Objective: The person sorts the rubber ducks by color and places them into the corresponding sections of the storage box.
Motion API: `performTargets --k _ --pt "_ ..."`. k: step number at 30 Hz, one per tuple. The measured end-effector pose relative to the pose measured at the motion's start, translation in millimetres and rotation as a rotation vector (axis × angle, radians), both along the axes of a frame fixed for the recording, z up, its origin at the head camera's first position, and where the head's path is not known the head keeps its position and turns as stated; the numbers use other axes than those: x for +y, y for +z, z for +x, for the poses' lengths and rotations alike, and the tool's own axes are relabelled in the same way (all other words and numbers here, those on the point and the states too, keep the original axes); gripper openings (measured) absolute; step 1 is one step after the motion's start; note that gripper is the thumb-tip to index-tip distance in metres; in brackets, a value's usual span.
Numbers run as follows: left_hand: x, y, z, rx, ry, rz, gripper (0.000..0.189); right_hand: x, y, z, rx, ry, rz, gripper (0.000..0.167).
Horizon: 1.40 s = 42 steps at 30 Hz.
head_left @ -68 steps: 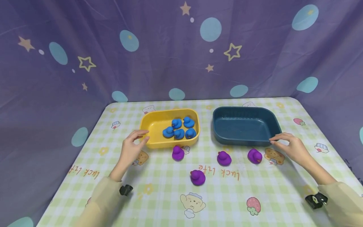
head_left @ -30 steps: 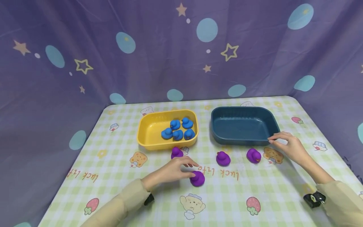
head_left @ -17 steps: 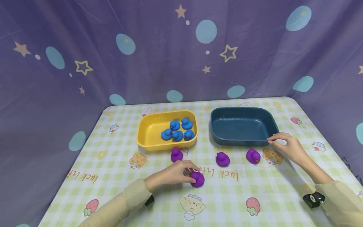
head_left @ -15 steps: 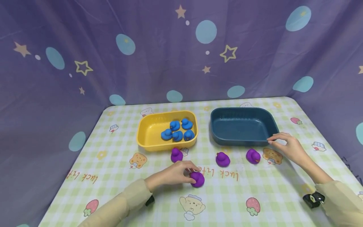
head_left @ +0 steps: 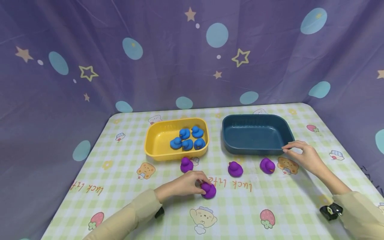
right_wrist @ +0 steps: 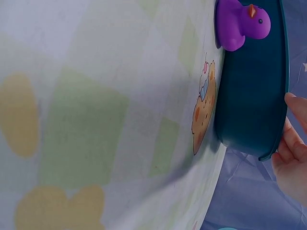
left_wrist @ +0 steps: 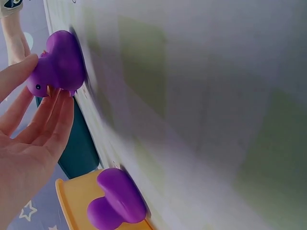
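My left hand (head_left: 189, 183) pinches a purple rubber duck (head_left: 210, 191) on the front middle of the table. In the left wrist view the thumb lies on the head of that duck (left_wrist: 67, 60) and the fingers reach round its beak side. The right hand (head_left: 304, 155) holds the near right corner of a dark teal bin (head_left: 255, 150); in the right wrist view its thumb and fingertips are at the rim. Another purple duck (head_left: 186, 165) sits just beyond the left hand. Two more purple ducks, one left (head_left: 235, 169) and one right (head_left: 267, 166), stand before the teal bin.
A yellow bin (head_left: 156, 155) stands at the back left, with several blue ducks (head_left: 187, 144) gathered in its right half. Beneath everything is a green checked tablecloth (head_left: 234, 213). A purple curtain (head_left: 168, 76) hangs behind the table.
My left hand has left the yellow bin's left edge, moved right and toward the front, and closed its fingers on the front purple duck. The right hand stays at the teal bin's corner.
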State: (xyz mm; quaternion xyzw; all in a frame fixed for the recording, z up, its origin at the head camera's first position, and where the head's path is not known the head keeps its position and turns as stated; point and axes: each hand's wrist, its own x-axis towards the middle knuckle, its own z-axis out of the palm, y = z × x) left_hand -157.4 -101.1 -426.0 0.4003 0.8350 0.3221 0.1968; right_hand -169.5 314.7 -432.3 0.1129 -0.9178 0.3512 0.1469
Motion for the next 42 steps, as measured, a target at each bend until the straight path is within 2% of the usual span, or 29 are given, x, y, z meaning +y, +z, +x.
performTargets --k 8,12,16,21,42 --pt "2.3 1.8 -2.2 0.023 -0.022 0.016 0.025 -1.6 1.4 1.2 0.002 0.009 -0.005 0.011" --pt "4.7 6.8 -4.0 0.01 -0.012 0.028 0.026 -2.2 2.3 1.7 0.007 0.013 -0.011 0.011" --pt "7.4 14.2 -7.5 0.039 -0.005 0.031 0.026 -2.3 2.1 1.9 0.001 0.01 -0.008 0.011" --pt "10.9 22.8 -14.2 0.121 -0.007 0.042 0.026 -2.3 1.3 2.0 0.008 0.012 -0.011 0.011" --pt "37.5 60.1 -48.0 0.252 -0.019 0.104 0.026 -1.8 0.0 2.0 -0.012 0.004 -0.015 0.012"
